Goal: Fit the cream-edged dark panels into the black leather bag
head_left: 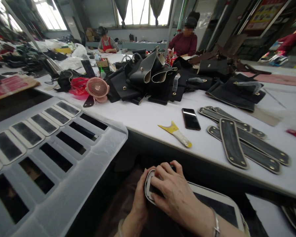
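Both of my hands hold a long dark leather strap piece (pixel 212 204) with a pale edge, low in front of me below the table edge. My left hand (pixel 139 200) grips its rounded end from the left. My right hand (pixel 174 192) lies on top of that end, fingers curled over it. Several similar dark strap pieces (pixel 239 138) lie fanned on the white table (pixel 148 118) to the right. A yellow-headed scraper tool (pixel 177 133) and a black phone (pixel 190 118) lie on the table just beyond my hands.
A white rack (pixel 64 168) with rectangular slots and dark pieces fills the left. A pink fan (pixel 97 88) and a heap of black bag parts (pixel 153 79) sit mid-table. Two people work at the far end near the windows.
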`<state>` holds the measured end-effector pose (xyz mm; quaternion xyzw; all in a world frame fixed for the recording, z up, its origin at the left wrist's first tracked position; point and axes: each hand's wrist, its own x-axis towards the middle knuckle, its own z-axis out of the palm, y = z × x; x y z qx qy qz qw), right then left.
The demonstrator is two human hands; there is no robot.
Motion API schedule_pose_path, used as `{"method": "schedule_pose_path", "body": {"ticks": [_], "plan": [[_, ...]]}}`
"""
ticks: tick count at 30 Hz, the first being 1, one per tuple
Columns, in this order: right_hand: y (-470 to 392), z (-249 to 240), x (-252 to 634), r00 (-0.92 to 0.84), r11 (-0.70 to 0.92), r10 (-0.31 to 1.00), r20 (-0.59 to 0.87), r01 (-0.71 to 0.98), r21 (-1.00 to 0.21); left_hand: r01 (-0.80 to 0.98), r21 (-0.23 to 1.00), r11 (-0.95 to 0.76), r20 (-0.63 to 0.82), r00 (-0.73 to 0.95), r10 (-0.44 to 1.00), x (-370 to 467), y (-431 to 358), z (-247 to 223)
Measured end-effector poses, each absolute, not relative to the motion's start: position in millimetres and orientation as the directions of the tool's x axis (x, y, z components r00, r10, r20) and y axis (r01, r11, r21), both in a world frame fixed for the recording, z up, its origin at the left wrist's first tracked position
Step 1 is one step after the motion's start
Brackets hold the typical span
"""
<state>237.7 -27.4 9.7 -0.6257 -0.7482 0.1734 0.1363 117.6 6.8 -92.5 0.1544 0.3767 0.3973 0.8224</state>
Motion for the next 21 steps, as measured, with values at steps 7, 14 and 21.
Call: {"method": "schedule_pose_path", "body": {"ticks": [7,14,21], "plan": [[-22.9,11.2,235.9,-0.025,0.006,0.999,-0.028,0.842,-0.539,-0.537,0.451,0.713,-0.547,0.464,0.696,114.0,4.0,-79.4],[-25.0,10.8,230.8,-0.079,0.062,0.997,-0.014,0.877,-0.476,-0.533,0.470,0.703,-0.594,0.397,0.699,107.0,2.8,-91.2],[-28.0,6.1,229.0,-0.037,0.039,0.999,0.014,0.853,-0.521,-0.507,0.523,0.685,-0.517,0.450,0.728,102.1,4.3,-102.5]]}}
